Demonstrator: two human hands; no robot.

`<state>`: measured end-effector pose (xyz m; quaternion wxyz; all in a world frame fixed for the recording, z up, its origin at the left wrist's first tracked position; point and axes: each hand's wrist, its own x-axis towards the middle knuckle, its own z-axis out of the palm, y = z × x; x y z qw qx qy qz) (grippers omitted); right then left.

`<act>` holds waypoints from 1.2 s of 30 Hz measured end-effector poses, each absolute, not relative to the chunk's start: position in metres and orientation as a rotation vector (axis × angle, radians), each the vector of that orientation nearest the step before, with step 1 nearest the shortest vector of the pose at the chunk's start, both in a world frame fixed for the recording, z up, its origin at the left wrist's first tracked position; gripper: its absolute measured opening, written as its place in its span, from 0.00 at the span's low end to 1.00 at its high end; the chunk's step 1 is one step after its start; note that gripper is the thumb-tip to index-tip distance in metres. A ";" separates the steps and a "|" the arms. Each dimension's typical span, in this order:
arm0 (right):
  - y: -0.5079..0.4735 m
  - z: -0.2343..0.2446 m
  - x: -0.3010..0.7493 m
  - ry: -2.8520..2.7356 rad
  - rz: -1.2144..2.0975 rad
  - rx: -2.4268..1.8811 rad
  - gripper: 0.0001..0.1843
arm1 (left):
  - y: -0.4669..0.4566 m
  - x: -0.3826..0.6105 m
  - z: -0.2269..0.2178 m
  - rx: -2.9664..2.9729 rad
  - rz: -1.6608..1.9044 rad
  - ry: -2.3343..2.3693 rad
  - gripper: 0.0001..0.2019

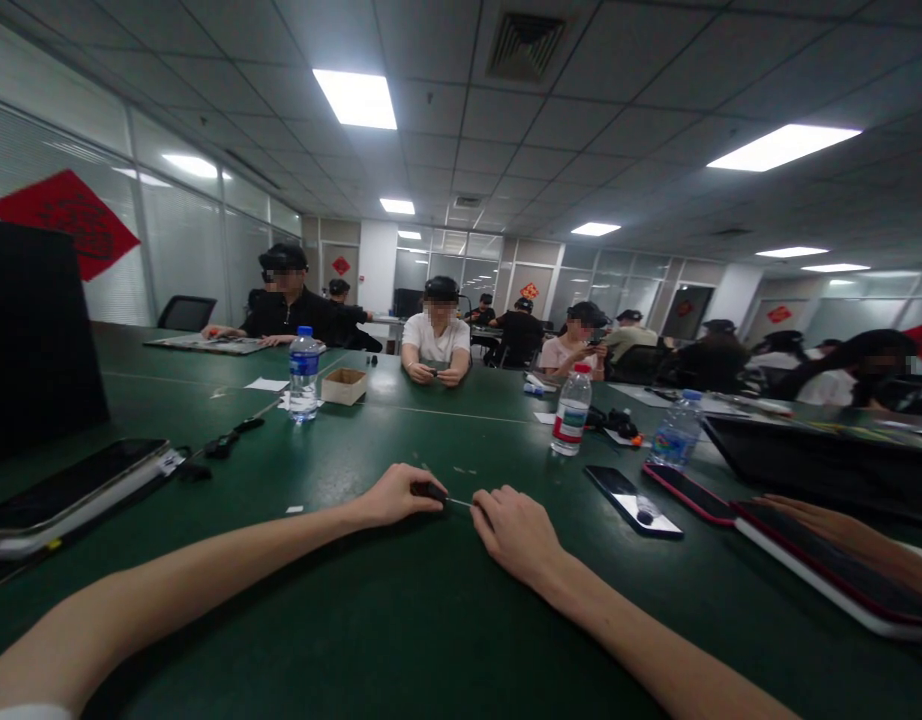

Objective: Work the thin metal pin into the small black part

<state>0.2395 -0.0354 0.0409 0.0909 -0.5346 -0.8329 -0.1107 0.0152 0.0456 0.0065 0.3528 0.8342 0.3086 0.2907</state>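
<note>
At a long green counter, a person holds a small dark tool just above the surface, between both hands. The left hand pinches its stubby handle between thumb and fingertips. The right hand curls over the far tip of the thin metal shaft, but the knuckles hide the grip, so it is unclear whether the hand is closed on the tip.

The shaft looks slight and the pinch shallow. If the fingers slip, the tool could drop and be hard to spot against the dark surface, or skid into the black phone lying near the right hand.

By count there are 3 water bottles: a blue-label bottle, a red-label bottle and a third bottle farther right. There are 2 phones — the black one and a red-cased phone — plus 1 flat device at far left and 1 red-edged device under a co-worker's hand. There is also 1 cardboard box.
</note>
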 end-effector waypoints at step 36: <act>-0.047 0.049 0.242 -2.656 -0.351 -1.567 0.18 | 0.040 0.018 -0.004 2.579 0.783 0.851 0.12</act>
